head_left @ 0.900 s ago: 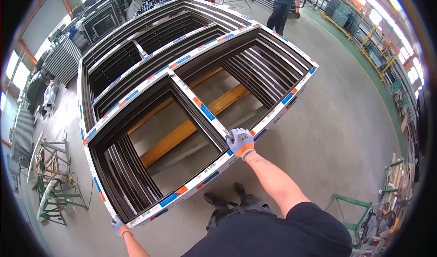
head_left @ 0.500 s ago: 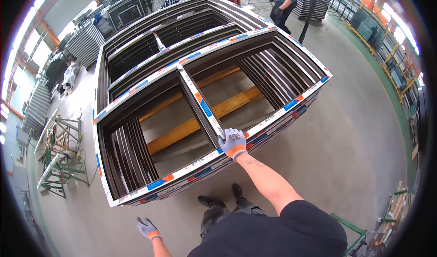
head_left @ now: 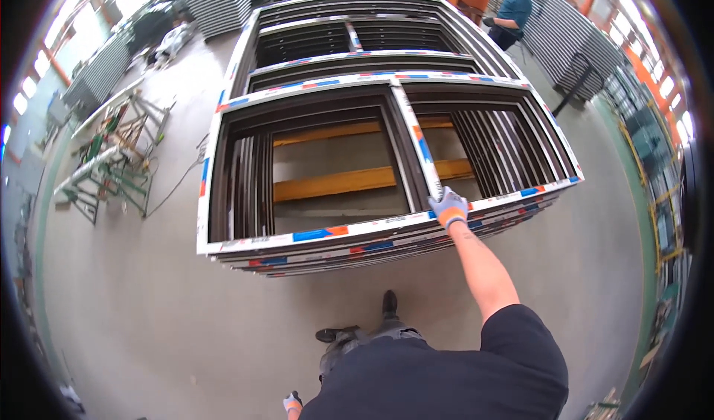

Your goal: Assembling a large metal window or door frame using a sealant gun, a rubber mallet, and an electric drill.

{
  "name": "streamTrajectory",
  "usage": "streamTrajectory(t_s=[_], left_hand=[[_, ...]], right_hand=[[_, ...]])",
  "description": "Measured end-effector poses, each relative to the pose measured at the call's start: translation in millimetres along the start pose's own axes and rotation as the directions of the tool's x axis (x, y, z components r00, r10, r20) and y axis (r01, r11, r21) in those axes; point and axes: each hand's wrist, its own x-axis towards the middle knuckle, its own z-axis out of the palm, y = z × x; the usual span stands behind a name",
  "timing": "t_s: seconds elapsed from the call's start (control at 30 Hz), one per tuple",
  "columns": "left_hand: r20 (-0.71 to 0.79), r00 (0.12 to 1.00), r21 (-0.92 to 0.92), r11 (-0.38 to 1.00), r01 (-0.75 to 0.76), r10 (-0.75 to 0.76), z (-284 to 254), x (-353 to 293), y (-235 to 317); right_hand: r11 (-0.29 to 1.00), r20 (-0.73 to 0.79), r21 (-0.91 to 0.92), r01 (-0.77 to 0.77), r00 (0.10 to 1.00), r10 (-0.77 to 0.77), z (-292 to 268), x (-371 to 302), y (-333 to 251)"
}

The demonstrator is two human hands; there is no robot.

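Observation:
My right hand (head_left: 449, 206), in a grey and orange glove, is closed over the near end of the upright middle bar of the top window frame (head_left: 357, 233). Its fingers wrap the bar where it meets the near rail, and the arm is stretched out. This frame tops a stack of dark-brown frames with white, blue and orange protective film along their faces. Low beside my body hangs my gloved left hand (head_left: 293, 402), apart from the stack and holding nothing I can see; its fingers show only in part and look loosely apart.
Yellow beams (head_left: 335, 185) show through the frame openings. A green metal stand (head_left: 111, 168) with tools is to the left, a cable on the floor beside it. A person in a blue shirt (head_left: 512, 11) is beyond the far right corner. Stacked profiles (head_left: 216, 5) line the back.
My view has turned, and the stack now sits further right and squarer to me. My left hand has dropped toward my side. The right hand keeps its hold on the window frame.

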Motion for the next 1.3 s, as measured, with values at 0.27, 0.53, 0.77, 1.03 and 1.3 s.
streamTrajectory(t_s=[0.27,0.53,0.77,1.03,1.3], left_hand=[[-0.019,0.996,-0.446,0.891,-0.089,0.090,-72,100,7],[-0.189,0.981,-0.475,0.871,-0.127,0.040,-139,155,-6],[-0.078,0.979,-0.234,0.951,-0.203,0.190,-110,148,131],[-0.150,0.676,-0.561,0.501,-0.659,0.721,-87,158,456],[0.347,0.565,-0.353,0.662,-0.661,0.749,-76,170,561]], right_hand=[[0.983,0.039,-0.151,-0.101,0.993,0.108,12,9,-21],[0.965,0.021,-0.198,-0.173,0.983,0.181,31,21,-30],[0.970,-0.070,-0.114,-0.214,0.976,0.207,26,15,-48],[0.947,-0.129,-0.171,-0.273,0.959,0.254,49,38,-28],[0.952,-0.103,0.012,-0.307,0.946,0.307,40,22,-33]])
